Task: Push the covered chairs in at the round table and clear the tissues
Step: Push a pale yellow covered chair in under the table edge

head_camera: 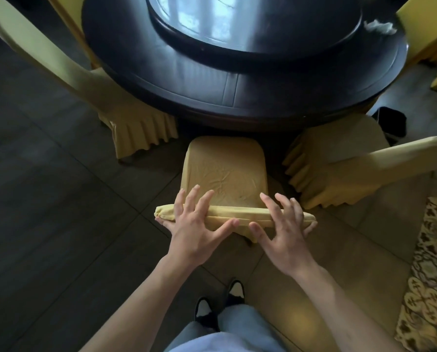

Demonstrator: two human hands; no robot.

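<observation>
Plainly the job is only partly done. The middle covered chair (226,171) stands directly in front of the person, its seat front just reaching under the rim of the round dark surface (237,80), so it looks close to home but, by my judgement, could go a little further in. The left hand (194,224) and the right hand (282,224) both lie on the top edge of its backrest, fingers spread and mostly straight, palms pressing down and forward with the thumbs toward one another at the back of the rail; neither is curled round the fabric, so this reads as a push and not a grip. To the left, another covered chair (126,115) stands angled with its seat part-way under the rim, and to the right a third chair (337,163) is turned askew, its backrest swung outward (this one seems the furthest from being tucked in). A crumpled white tissue (380,27) lies on the far right of the surface, beside the raised turntable (253,24), well apart from both hands and untouched. So what is left, as far as I can judge, is finishing this chair, straightening the neighbours, and collecting the tissue.
</observation>
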